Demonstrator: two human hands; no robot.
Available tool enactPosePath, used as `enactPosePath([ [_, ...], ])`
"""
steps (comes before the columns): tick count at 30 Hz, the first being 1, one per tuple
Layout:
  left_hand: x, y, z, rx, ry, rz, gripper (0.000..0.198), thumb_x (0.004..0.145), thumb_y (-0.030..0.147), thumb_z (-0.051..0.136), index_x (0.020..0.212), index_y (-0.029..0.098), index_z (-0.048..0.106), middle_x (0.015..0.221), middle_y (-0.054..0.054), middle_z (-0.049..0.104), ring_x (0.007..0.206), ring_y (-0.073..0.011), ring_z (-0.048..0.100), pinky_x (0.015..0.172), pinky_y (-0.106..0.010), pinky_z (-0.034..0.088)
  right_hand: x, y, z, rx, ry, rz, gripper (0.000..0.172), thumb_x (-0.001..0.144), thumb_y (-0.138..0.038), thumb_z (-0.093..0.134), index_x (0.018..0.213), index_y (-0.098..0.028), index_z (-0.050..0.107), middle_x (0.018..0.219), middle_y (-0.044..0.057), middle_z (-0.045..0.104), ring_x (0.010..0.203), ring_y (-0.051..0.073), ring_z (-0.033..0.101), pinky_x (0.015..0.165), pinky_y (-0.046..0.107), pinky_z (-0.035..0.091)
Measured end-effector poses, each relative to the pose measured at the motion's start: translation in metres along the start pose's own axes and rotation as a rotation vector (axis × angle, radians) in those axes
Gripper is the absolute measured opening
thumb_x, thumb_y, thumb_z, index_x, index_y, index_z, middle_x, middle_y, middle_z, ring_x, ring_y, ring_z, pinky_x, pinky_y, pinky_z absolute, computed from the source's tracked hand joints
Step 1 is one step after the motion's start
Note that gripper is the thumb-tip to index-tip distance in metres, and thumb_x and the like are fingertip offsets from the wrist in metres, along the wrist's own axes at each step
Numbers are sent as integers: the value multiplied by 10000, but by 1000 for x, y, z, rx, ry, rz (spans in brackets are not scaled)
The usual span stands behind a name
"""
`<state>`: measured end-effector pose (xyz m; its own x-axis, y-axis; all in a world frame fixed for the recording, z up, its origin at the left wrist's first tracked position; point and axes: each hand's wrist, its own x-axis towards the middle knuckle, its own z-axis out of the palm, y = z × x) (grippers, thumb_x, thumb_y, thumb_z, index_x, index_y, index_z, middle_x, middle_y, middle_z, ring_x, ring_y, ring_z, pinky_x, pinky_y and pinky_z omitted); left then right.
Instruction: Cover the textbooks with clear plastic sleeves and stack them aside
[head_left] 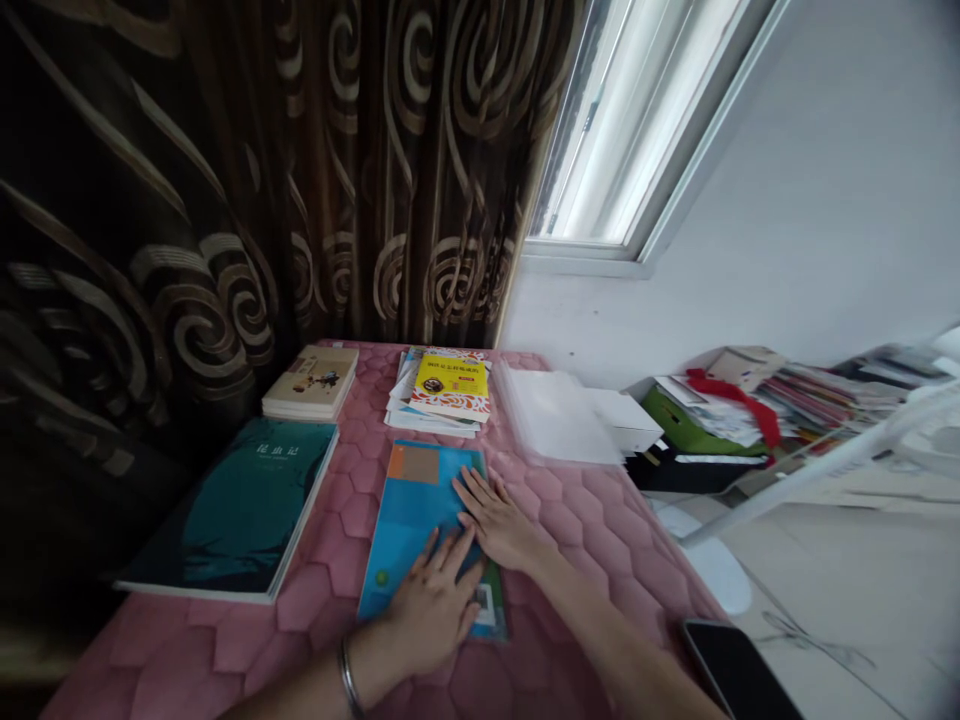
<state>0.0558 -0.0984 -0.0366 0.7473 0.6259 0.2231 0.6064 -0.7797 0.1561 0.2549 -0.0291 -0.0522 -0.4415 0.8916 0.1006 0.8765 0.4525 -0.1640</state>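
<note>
A light blue book [412, 505] lies flat on the pink quilted surface [330, 560] in front of me. My left hand [435, 605] rests on its lower part with the fingers stretched out flat, a bracelet on the wrist. My right hand [499, 520] lies open on the book's right edge, fingers spread and pointing up-left. Neither hand grips anything.
A dark teal book [240, 510] lies to the left, a beige book [311, 380] behind it. A yellow book [452, 385] tops a stack at the back, beside clear plastic sleeves [551, 415]. A dark phone [739, 670] lies at the right edge. A curtain [225, 200] hangs behind; clutter lies on the floor.
</note>
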Motion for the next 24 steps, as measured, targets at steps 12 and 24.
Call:
enactPosePath([
  [12,-4,-4,1,-104,-41,83,598,955,291,446,1504,393,230,1609,-1,207,1457,-277,236,1159,-581,210,45,29,-18,-60,-27,-15,601,1004,-470,274,1514,-154,268,1579,99,223,1473,220,142,1205,488,92],
  [24,2,-10,2,-157,-48,-10,568,956,316,437,1504,291,291,1562,-38,335,1431,-233,311,1170,-462,264,51,31,-12,23,-96,-1,700,992,-561,168,1530,-114,190,1594,133,127,1478,216,97,1206,467,114],
])
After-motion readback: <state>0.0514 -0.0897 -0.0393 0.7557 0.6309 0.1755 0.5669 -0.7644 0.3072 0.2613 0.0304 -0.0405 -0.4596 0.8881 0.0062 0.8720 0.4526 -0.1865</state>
